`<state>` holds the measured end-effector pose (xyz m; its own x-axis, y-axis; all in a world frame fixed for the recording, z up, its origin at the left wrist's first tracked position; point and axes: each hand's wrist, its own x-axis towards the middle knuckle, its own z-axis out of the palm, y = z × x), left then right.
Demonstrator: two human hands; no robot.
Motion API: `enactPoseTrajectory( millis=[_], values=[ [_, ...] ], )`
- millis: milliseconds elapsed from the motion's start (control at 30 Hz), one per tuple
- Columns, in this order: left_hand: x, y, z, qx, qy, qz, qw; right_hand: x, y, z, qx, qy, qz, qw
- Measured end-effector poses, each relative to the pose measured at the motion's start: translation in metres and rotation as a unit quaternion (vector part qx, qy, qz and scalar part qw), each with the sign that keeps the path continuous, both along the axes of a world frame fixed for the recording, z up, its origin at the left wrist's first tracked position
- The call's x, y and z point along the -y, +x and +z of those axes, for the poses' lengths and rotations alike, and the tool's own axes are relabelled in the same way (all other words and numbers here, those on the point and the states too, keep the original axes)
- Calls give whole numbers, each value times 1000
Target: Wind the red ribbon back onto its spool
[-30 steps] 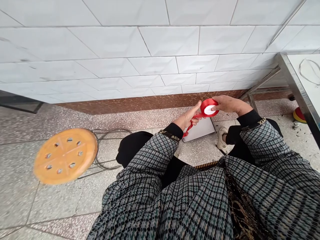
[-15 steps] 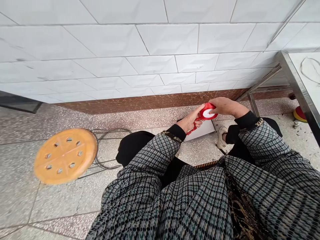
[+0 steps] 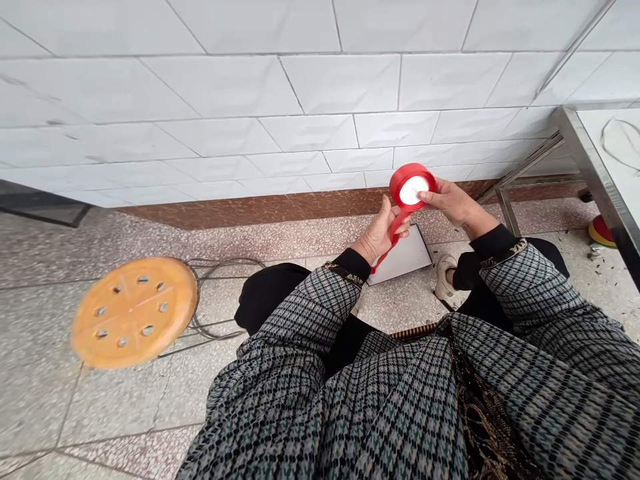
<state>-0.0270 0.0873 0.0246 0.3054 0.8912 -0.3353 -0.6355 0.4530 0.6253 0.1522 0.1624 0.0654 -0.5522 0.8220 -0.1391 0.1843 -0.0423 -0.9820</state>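
Observation:
My right hand [image 3: 453, 203] grips a roll of red ribbon [image 3: 397, 181] by its right side, the thumb on its white core. From the bottom of the roll, a loose length of red ribbon [image 3: 384, 255] runs down and left across my left hand [image 3: 377, 232]. The fingers of that hand curl around this strip just below the roll, while its thumb points up, off the roll. Below and behind my hands, a white flat panel with a dark edge [image 3: 407, 257] lies on the floor.
An orange round stool [image 3: 133, 310] with holes in its seat and thin metal legs stands at left. A metal-framed table [image 3: 587, 157] is at right, with a red and yellow object [image 3: 603, 230] beneath it. A white tiled wall [image 3: 300, 87] rises ahead.
The roll has moved up and slightly left with my right hand. My left thumb has come off it, and more of the ribbon strip shows between the roll and my left hand.

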Motion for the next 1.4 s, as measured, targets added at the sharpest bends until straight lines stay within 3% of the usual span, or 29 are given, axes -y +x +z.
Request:
enactPoseTrajectory(
  millis=[233, 533, 700, 867, 1067, 1200, 1300, 1400],
  values=[
    [-2, -6, -6, -43, 67, -18, 997, -5, 22, 29, 34, 27, 26, 999],
    [-5, -12, -4, -117, 41, -60, 990, -15, 35, 29, 172, 100, 26, 980],
    [-7, -13, -7, -140, -8, -54, 989, -18, 37, 29, 319, 162, 85, 930],
    [-10, -12, -11, -159, -59, -52, 984, -16, 32, 29, 397, 221, 148, 878],
    [-12, -9, -18, -166, -72, -99, 978, -4, 21, 17, 493, 319, 169, 792],
    [-11, -6, -26, -176, -66, -100, 977, 10, 8, 15, 506, 369, 177, 759],
    [-11, -4, -27, -189, -74, -82, 976, 14, 2, 16, 495, 391, 171, 757],
    [-10, -2, -22, -163, -84, -65, 981, 7, 0, 15, 461, 374, 157, 789]
  ],
)
